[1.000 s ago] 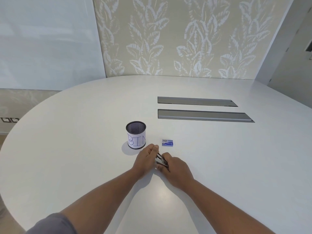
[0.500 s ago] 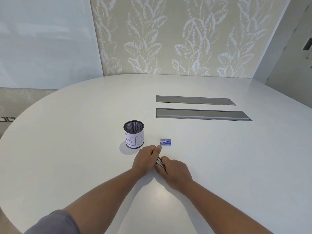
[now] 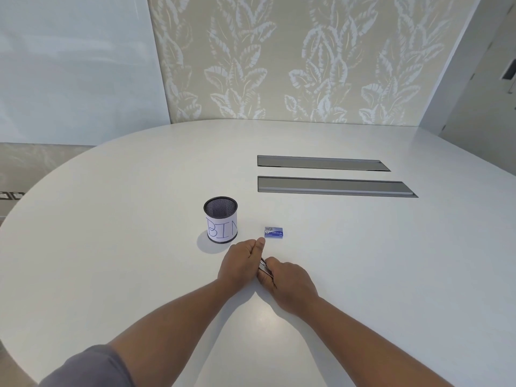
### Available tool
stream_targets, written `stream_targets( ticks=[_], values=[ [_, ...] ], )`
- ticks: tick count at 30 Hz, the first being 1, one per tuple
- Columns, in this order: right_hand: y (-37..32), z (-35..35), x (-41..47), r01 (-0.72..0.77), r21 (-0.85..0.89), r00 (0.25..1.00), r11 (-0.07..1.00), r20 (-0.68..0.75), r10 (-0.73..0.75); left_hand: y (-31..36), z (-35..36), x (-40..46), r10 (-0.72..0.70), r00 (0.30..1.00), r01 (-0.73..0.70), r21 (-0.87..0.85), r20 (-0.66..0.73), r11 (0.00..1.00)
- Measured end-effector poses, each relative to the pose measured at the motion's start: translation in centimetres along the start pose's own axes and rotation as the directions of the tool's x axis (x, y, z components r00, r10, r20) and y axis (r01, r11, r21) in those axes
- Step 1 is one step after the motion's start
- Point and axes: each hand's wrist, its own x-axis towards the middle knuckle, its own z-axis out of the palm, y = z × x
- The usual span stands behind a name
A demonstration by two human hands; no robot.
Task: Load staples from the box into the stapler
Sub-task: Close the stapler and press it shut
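Observation:
A dark metal stapler (image 3: 263,267) lies on the white table (image 3: 111,247), almost fully covered by my two hands. My left hand (image 3: 240,259) cups over its far end, fingers together and thumb tip pointing toward the box. My right hand (image 3: 287,280) grips its near end from the right. Only a short shiny strip of the stapler shows between them; whether it is open I cannot tell. The small blue staple box (image 3: 273,232) lies shut on the table just beyond my left thumb, not touched.
A black mesh cup (image 3: 221,220) with a white label reading "BIN" stands left of the box. Two long grey cable slots (image 3: 332,187) are set into the table farther back. Leaf-patterned wall behind.
My hands have closed tighter over the stapler, so less of it shows. The box and cup have not moved.

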Motion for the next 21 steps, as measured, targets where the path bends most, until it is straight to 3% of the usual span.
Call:
stream_targets(
  ticks=[14, 21],
  values=[
    [-0.28, -0.27, -0.07, -0.017, 0.02, 1.0, 1.0, 0.024, 0.016, 0.12, -0.29, -0.05, 0.001, 1.0, -0.002, -0.049, -0.01, 0.999],
    [-0.01, -0.57, 0.06, -0.043, 0.179, 0.998, 0.983, -0.029, 0.049, -0.26, -0.34, -0.33, 0.021, 1.0, -0.02, -0.123, 0.007, 0.992]
  ],
)
